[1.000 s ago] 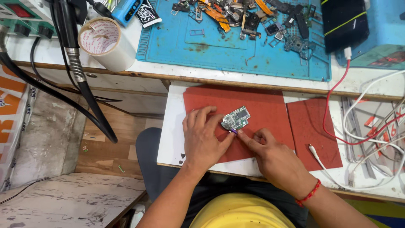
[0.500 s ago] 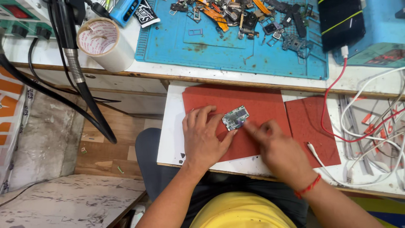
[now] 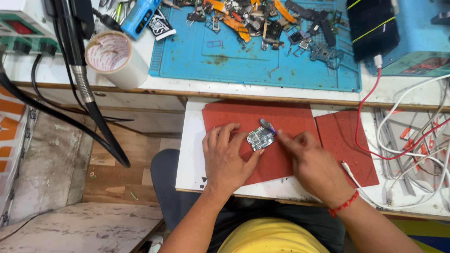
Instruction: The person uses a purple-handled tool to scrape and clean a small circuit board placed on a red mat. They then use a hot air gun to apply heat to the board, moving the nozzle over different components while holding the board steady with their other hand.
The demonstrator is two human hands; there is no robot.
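A small circuit board (image 3: pixel 260 137) lies on a red mat (image 3: pixel 286 117) on a white pull-out shelf. My left hand (image 3: pixel 227 157) rests flat on the mat, and its fingertips press the board's left edge. My right hand (image 3: pixel 313 164) pinches a thin tool with a purple tip (image 3: pixel 268 125) that touches the board's upper right corner. A red thread bracelet circles my right wrist.
A second red mat (image 3: pixel 344 140) lies to the right. White and red cables (image 3: pixel 412 140) tangle at the far right. Above, a blue work mat (image 3: pixel 253 56) holds several phone parts. A tape roll (image 3: pixel 115 58) and a black hose (image 3: pixel 89 103) sit at the left.
My right hand slid right and up, off the board's lower side, and now brings the tool tip to the board's upper right corner. The left hand stays put.
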